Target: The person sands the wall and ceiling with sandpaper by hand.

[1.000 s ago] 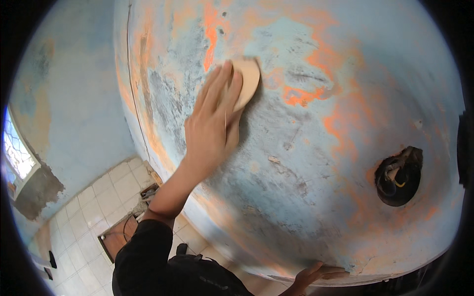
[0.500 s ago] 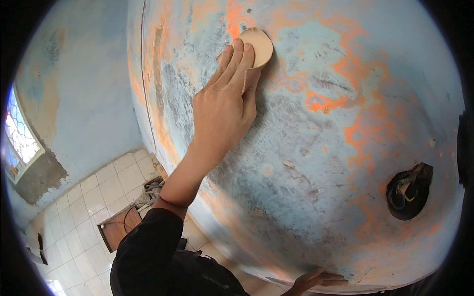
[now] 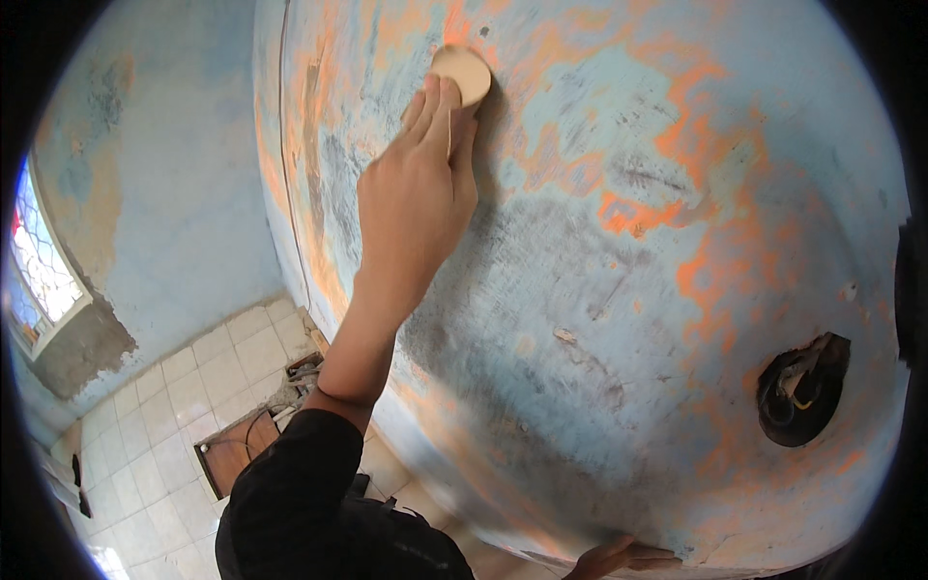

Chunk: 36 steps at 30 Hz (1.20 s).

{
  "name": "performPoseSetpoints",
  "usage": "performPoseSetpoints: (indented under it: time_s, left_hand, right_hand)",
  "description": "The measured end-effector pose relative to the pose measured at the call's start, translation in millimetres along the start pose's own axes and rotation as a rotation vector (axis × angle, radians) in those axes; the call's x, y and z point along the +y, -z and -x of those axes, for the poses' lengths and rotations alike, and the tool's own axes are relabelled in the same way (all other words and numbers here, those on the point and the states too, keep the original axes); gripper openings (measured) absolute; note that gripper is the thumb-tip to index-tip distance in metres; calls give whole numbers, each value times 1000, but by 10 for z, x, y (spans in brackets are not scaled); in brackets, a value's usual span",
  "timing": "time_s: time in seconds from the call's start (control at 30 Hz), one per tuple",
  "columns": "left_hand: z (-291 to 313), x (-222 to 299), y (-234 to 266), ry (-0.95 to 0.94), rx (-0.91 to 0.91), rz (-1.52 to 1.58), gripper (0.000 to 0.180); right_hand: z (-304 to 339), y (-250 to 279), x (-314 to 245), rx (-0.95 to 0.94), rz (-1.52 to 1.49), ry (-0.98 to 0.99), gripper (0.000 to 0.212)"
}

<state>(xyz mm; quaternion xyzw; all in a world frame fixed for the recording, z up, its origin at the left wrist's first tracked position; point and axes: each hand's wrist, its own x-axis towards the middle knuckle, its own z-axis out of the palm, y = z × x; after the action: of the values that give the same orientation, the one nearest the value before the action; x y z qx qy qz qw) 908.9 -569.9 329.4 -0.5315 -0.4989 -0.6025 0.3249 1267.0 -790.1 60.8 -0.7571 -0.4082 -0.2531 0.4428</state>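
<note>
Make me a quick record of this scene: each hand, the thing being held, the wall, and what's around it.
Left hand: raised, fingers over a tan round pad held to the wall
Right hand: low at the picture's bottom edge, fingers extended along the wall
Wall finish: pale blue with orange patches and dark scuffs
Wall opening: dark hole at right, wires inside
Floor: pale tiles, with a brown panel
Far left: window with patterned panes
</note>
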Motion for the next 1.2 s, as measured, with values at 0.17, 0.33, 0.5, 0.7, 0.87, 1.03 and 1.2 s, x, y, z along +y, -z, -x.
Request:
performPoseSetpoints:
  time_s: [0.17, 0.33, 0.5, 0.7, 0.87, 1.03, 1.2]
  left_hand:
    - [601, 171, 195, 14, -251, 23, 45]
    - [1176, 171, 469, 76, -522, 125, 59]
    - [1496, 66, 463, 44, -620, 157, 61]
    - [1690, -61, 320, 164, -545, 292, 64]
    - [2003, -657, -29, 558, -395, 304, 52]
    - [2486, -1718, -364, 908, -476, 94, 39]
    - [3564, -2342, -564, 1242, -447, 120, 58]
  right_hand:
    - [142, -104, 421, -61, 91, -14, 80]
    - [75, -112, 175, -37, 58, 1, 80]
    - [63, -127, 140, -26, 66, 11, 80]
    - [29, -132, 134, -13, 69, 27, 80]
    - [19, -141, 130, 9, 84, 34, 80]
    - [55, -116, 133, 10, 99, 55, 80]
    - [54, -193, 45, 20, 111, 70, 80]
